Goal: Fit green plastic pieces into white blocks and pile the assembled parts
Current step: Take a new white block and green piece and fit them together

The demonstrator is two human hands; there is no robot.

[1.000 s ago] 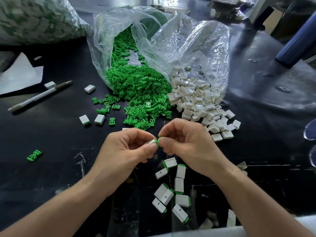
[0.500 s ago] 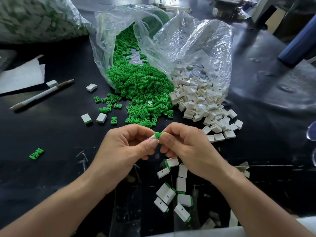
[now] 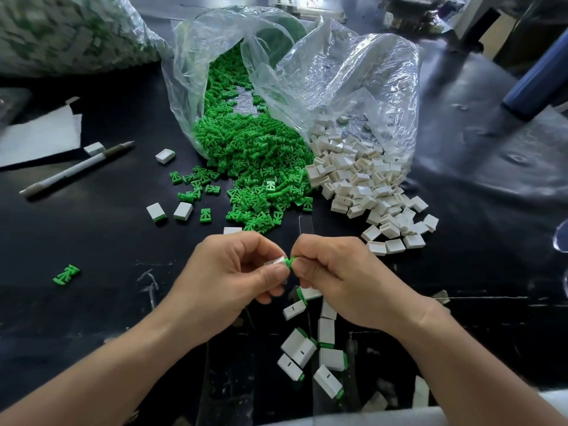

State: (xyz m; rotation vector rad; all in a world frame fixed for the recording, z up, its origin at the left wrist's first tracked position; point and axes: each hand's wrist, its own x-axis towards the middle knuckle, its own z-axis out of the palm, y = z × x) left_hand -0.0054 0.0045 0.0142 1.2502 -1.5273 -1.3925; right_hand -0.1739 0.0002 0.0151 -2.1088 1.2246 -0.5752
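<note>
Holding: left hand (image 3: 227,281), fingers pinching white block (image 3: 278,261); right hand (image 3: 341,278), fingers pinching green piece (image 3: 290,260) at the block's end.
Assembled parts (image 3: 330,359): on counter (image 3: 92,318), just below the hands.
Loose heaps (image 3: 255,167): beyond the hands, spilling from bags (image 3: 353,81).

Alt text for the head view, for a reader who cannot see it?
The left hand pinches a white block while the right hand holds a green piece against it, above a small pile of assembled parts. Behind, clear bags spill green pieces and white blocks onto a black table.
</note>
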